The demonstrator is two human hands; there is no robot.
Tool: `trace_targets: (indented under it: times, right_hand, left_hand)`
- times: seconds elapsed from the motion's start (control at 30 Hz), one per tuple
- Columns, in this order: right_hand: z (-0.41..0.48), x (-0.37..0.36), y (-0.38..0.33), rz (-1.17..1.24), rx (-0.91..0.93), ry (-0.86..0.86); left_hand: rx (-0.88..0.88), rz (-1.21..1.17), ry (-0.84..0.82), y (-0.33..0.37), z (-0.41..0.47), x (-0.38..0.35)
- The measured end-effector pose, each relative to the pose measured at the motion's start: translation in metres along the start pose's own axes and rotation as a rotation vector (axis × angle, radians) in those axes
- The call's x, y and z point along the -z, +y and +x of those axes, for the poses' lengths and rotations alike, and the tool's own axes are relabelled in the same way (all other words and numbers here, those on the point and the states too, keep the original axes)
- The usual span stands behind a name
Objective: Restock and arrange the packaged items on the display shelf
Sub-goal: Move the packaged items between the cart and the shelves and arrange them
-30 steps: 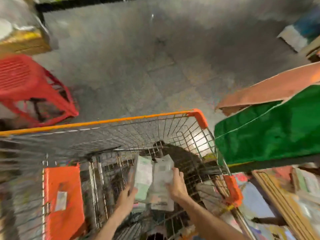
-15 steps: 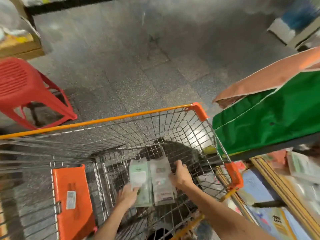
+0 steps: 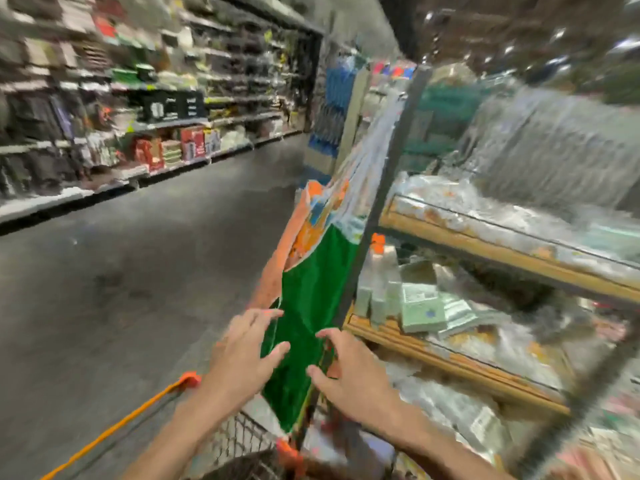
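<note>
The packets (image 3: pixel 423 308) are sitting on the middle board of the shelf (image 3: pixel 485 252), around 4 o'clock in the view. They're pale green flat packs, some stacked and some stood on edge just behind the dark post (image 3: pixel 381 188).

They look like thin, film-wrapped stuff, so I'd guess they're light, a bit floppy and slippery. I'd pinch a few together across the flat faces, thumb on top and fingers under, not grab a corner of the wrap.

Both hands are at 6 o'clock with fingers spread wide, and I can't see either holding anything. The left hand (image 3: pixel 242 358) and right hand (image 3: pixel 349 372) are in front of a big green sheet (image 3: pixel 311 306) hanging at the shelf's end. It's too blurry to tell whether they're actually pressing on it.

The cart (image 3: pixel 117 426) is at 7 o'clock, and more stocked racks (image 3: pixel 166 126) are at 10 o'clock across the aisle.
</note>
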State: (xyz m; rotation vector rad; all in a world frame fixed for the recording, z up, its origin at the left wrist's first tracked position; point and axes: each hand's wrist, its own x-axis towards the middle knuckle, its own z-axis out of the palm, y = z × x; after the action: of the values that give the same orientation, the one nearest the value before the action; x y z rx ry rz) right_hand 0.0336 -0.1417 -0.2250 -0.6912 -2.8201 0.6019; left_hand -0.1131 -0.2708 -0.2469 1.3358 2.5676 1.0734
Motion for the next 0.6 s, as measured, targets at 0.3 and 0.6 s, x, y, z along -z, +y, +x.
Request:
trace_targets:
  times: [0.3,0.6]
  right_hand:
    - [-0.016,0.169,0.089,-0.079,-0.111,0.435]
    - [0.096,0.276,0.14,-0.086,-0.289,0.548]
  left_hand:
    - [-0.379,-0.076,0.009,0.197,0.121,-0.013]
    - [-0.273,0.249,0.123,0.284,0.254,-0.012]
